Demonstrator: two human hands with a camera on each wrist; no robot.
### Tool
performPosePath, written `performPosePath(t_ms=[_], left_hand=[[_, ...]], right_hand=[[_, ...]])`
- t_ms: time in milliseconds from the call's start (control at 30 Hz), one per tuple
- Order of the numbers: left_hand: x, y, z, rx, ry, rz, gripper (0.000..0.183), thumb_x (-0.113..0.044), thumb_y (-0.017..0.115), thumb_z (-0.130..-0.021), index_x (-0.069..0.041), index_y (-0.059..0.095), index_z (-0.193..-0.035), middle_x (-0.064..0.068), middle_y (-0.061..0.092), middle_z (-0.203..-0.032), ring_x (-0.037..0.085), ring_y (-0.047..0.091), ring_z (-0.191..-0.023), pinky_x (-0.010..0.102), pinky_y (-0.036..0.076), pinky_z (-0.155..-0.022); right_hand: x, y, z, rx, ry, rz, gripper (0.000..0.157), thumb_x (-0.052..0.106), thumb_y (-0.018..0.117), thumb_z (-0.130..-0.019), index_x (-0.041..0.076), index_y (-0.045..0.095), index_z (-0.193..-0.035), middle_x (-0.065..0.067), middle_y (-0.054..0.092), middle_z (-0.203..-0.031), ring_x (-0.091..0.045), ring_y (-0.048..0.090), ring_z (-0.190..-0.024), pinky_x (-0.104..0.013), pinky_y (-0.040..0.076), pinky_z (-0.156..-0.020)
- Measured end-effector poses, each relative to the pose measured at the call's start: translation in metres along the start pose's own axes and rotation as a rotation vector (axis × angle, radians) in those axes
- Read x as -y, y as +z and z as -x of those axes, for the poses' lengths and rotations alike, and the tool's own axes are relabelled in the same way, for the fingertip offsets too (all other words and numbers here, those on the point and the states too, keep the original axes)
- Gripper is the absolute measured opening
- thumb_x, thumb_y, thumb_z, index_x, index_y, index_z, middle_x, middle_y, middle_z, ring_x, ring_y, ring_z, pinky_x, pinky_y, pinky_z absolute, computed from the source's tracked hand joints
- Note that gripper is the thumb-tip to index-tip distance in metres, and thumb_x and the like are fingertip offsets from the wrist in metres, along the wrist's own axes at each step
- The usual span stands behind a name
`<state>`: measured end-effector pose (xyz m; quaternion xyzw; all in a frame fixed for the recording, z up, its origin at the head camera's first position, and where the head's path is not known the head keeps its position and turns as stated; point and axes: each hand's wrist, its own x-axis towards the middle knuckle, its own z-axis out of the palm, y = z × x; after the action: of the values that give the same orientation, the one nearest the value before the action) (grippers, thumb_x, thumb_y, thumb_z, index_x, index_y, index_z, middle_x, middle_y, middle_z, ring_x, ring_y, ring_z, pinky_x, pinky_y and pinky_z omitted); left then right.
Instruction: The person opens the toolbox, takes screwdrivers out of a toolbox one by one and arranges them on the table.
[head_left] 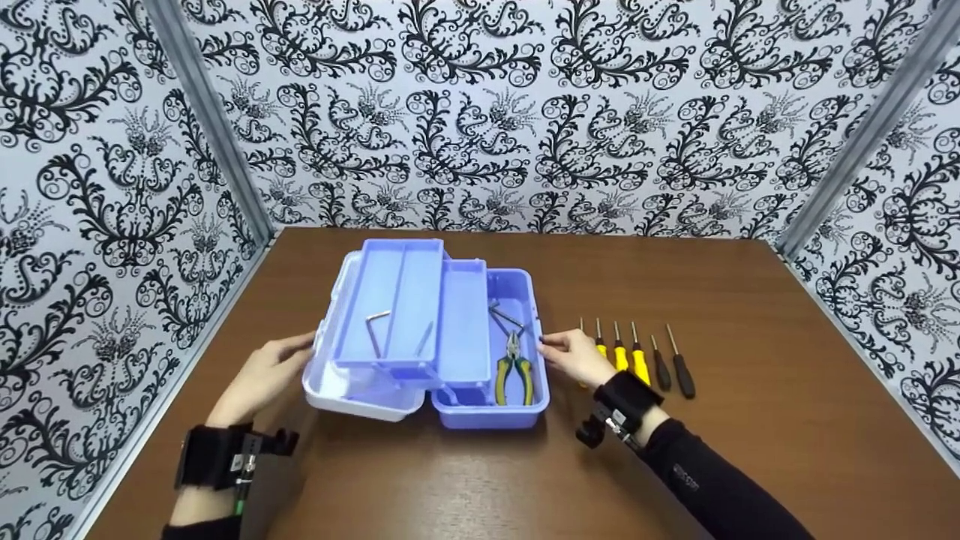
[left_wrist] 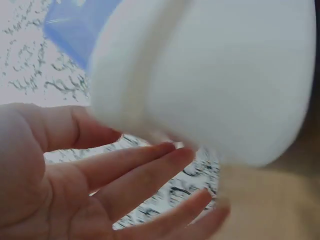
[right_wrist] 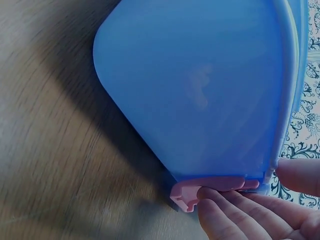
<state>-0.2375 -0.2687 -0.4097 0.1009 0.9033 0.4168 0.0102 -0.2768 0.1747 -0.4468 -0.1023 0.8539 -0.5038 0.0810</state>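
Note:
A blue plastic toolbox (head_left: 491, 418) stands unfolded, its white lid (head_left: 367, 409) swung out to the left and its stepped trays (head_left: 463, 322) raised. My left hand (head_left: 264, 375) holds the lid's outer edge, thumb and fingertips at the rim. At the opposite side my right hand (head_left: 581, 358) grips the toolbox wall; the right wrist view shows its fingers at a pink latch (right_wrist: 215, 186) and its thumb by the rim. Pliers (head_left: 514, 375) with yellow-green handles lie in the base beside metal L-shaped pieces (head_left: 507, 315). An L-shaped hex key (head_left: 373, 334) lies in the upper tray.
Right of the toolbox, several yellow-handled screwdrivers (head_left: 620, 357) and two black-handled screwdrivers (head_left: 683, 376) lie in a row, partly behind my right hand. The brown table (head_left: 480, 487) is bordered by patterned walls (head_left: 480, 135) at the back and sides.

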Motion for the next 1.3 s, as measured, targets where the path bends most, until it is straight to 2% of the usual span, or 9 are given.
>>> performPosePath(t_ms=[100, 367, 533, 667, 733, 867, 1067, 1167, 1300], left_hand=[[-0.017, -0.002, 0.0, -0.071, 0.023, -0.038, 0.051, -0.033, 0.047, -0.104, 0.003, 0.049, -0.14, 0.026, 0.054, -0.139, 0.045, 0.051, -0.13, 0.06, 0.04, -0.11], [-0.055, 0.005, -0.002, -0.21, 0.11, -0.069, 0.046, -0.035, 0.046, -0.104, -0.004, 0.057, -0.136, 0.025, 0.062, -0.131, 0.041, 0.065, -0.113, 0.057, 0.05, -0.1], [-0.075, 0.013, -0.002, -0.242, 0.233, -0.04, 0.041, -0.025, 0.048, -0.104, 0.0, 0.055, -0.136, 0.023, 0.059, -0.135, 0.041, 0.062, -0.118, 0.056, 0.048, -0.104], [-0.09, 0.021, -0.001, -0.251, 0.317, -0.048, 0.038, -0.016, 0.048, -0.103, 0.005, 0.054, -0.134, 0.025, 0.053, -0.141, 0.043, 0.053, -0.129, 0.057, 0.04, -0.112], [-0.096, 0.024, 0.0, -0.24, 0.339, -0.035, 0.036, -0.011, 0.044, -0.103, 0.004, 0.056, -0.134, 0.024, 0.051, -0.144, 0.042, 0.047, -0.135, 0.056, 0.035, -0.116], [-0.101, 0.033, -0.002, -0.179, 0.406, -0.004, 0.044, 0.001, 0.045, -0.095, -0.002, 0.054, -0.138, 0.02, 0.042, -0.153, 0.04, 0.036, -0.144, 0.058, 0.029, -0.118], [-0.096, 0.054, -0.015, -0.177, 0.666, -0.024, 0.062, -0.013, 0.074, -0.084, -0.007, 0.052, -0.142, 0.022, 0.028, -0.16, 0.043, 0.027, -0.147, 0.062, 0.033, -0.114], [-0.095, 0.065, -0.02, -0.223, 0.676, 0.009, 0.074, -0.019, 0.082, -0.08, -0.007, 0.049, -0.145, 0.021, 0.029, -0.16, 0.039, 0.031, -0.146, 0.054, 0.037, -0.114], [-0.095, 0.083, -0.022, -0.282, 0.642, 0.045, 0.087, -0.02, 0.083, -0.077, -0.002, 0.038, -0.15, 0.022, 0.033, -0.158, 0.036, 0.035, -0.145, 0.046, 0.039, -0.115]], right_hand=[[0.001, -0.001, 0.0, 0.008, -0.014, 0.017, 0.041, 0.008, 0.053, -0.101, -0.022, 0.049, -0.13, -0.038, 0.058, -0.125, -0.045, 0.062, -0.114, -0.047, 0.056, -0.094], [-0.002, -0.005, -0.001, -0.007, -0.039, 0.127, 0.041, 0.011, 0.056, -0.099, -0.019, 0.055, -0.126, -0.035, 0.063, -0.12, -0.043, 0.067, -0.106, -0.044, 0.059, -0.089], [-0.003, -0.009, 0.0, 0.044, -0.081, 0.131, 0.04, 0.011, 0.051, -0.101, -0.018, 0.054, -0.128, -0.034, 0.064, -0.119, -0.04, 0.069, -0.103, -0.042, 0.059, -0.09], [-0.001, -0.013, 0.0, 0.081, -0.131, 0.181, 0.036, 0.004, 0.049, -0.098, -0.018, 0.056, -0.126, -0.033, 0.066, -0.115, -0.031, 0.067, -0.094, -0.031, 0.057, -0.082], [-0.001, -0.014, 0.0, 0.065, -0.144, 0.224, 0.034, 0.001, 0.052, -0.095, -0.017, 0.059, -0.124, -0.032, 0.067, -0.115, -0.033, 0.068, -0.097, -0.034, 0.057, -0.085], [-0.002, -0.015, -0.007, 0.012, -0.136, 0.295, 0.042, -0.004, 0.062, -0.087, -0.017, 0.056, -0.126, -0.034, 0.061, -0.125, -0.044, 0.063, -0.115, -0.051, 0.052, -0.101], [-0.004, -0.014, -0.024, 0.012, -0.189, 0.332, 0.064, -0.011, 0.071, -0.074, -0.019, 0.047, -0.133, -0.035, 0.055, -0.133, -0.047, 0.057, -0.122, -0.055, 0.045, -0.107], [-0.007, -0.013, -0.03, -0.005, -0.219, 0.38, 0.064, -0.007, 0.075, -0.07, -0.016, 0.053, -0.13, -0.032, 0.061, -0.127, -0.044, 0.061, -0.118, -0.053, 0.046, -0.107], [-0.014, -0.013, -0.036, -0.03, -0.233, 0.45, 0.053, 0.001, 0.077, -0.069, -0.01, 0.064, -0.118, -0.026, 0.07, -0.114, -0.041, 0.066, -0.107, -0.052, 0.053, -0.095]])
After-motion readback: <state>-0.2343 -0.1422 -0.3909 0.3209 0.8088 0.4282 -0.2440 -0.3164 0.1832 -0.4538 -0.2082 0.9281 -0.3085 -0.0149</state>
